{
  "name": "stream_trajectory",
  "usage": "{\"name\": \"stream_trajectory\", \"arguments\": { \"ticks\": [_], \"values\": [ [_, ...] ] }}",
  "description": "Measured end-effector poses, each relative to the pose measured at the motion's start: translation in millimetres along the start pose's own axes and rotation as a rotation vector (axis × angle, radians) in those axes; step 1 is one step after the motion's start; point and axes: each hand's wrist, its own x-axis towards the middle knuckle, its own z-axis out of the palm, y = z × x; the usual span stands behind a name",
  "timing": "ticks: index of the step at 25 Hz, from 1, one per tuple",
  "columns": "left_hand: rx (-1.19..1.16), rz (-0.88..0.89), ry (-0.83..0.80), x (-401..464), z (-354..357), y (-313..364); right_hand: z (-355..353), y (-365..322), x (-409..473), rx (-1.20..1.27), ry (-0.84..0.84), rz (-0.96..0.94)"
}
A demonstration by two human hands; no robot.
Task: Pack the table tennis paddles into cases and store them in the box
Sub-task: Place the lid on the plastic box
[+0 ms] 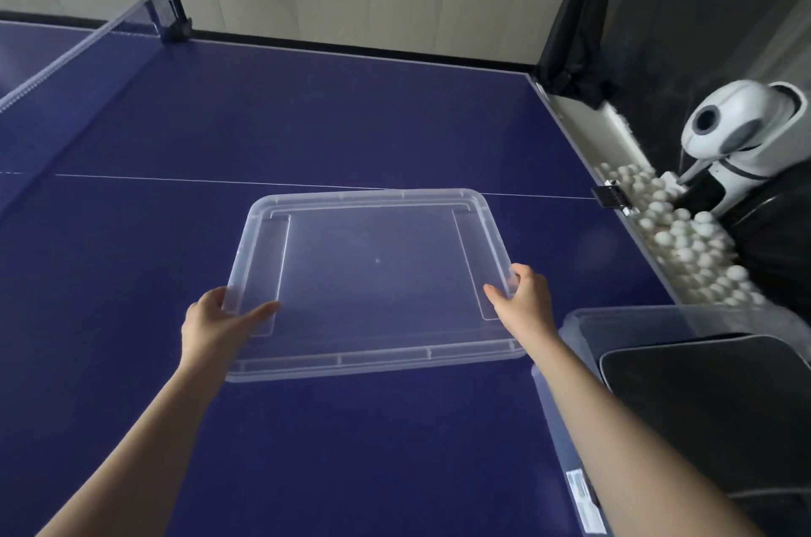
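Two bare hands hold one clear, rectangular plastic lid (377,277) over the blue table tennis table (307,119), near the middle of its near half. Head view: left hand (219,323) grips the lid's left short edge, thumb laid on top, fingers curled underneath. Right hand (524,297) grips the right short edge the same way, thumb on top, fingers wrapped round the rim. Lid looks roughly level, far edge over the white centre line (219,181); cannot tell whether it touches the table.

Clear plastic storage box (570,427) stands at the table's near right edge, just beside the right forearm, open on top. Black padded paddle case (711,405) lies inside it. White label (586,501) on the box's near left wall.

Net (79,54) and black net post (173,12) at the far left edge. Beyond the right edge: a trough of white balls (684,242) and a white ball-feeding machine (737,133).
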Motion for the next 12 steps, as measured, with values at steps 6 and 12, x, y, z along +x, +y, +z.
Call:
{"name": "stream_trajectory", "arguments": {
  "ticks": [6, 12],
  "values": [
    [-0.095, 0.062, -0.11, -76, 17, 21, -82, 37, -43, -0.028, 0.14, 0.026],
    [-0.081, 0.121, -0.201, -137, 65, 49, -156, 95, -61, -0.011, 0.169, 0.087]
  ]
}}
